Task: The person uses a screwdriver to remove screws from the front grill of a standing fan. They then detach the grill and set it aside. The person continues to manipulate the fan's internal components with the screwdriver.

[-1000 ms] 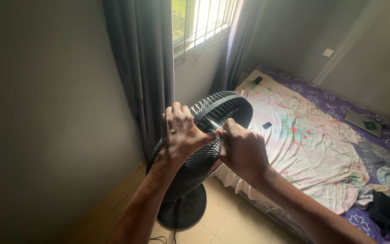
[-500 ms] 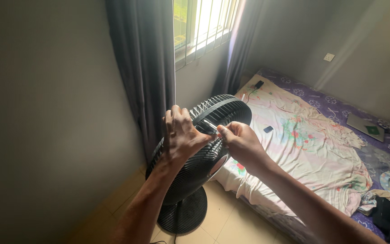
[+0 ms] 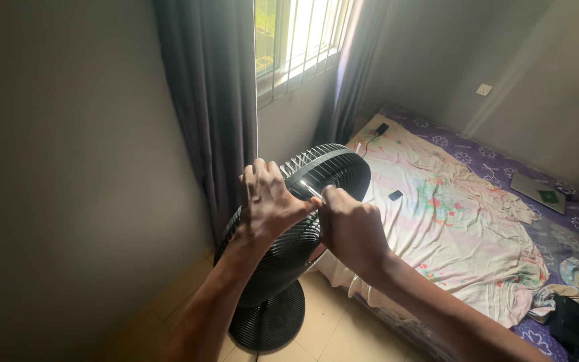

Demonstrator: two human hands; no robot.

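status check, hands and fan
Left hand gripping fan grille rim. Right hand on a thin shiny tool at the rim. Nothing blocking.

Across the second, the right hand (image 3: 351, 228) has slid leftward along the rim of the black fan (image 3: 303, 221), closing on the left hand (image 3: 269, 204) until the knuckles of the two nearly meet at about 9 o'clock of where it began. A thin bright shaft (image 3: 309, 190) (what it is cannot be told) now shows between the hands, pointing toward 11 o'clock. The fan's grille has tipped a little, its top edge showing more toward 1 o'clock.
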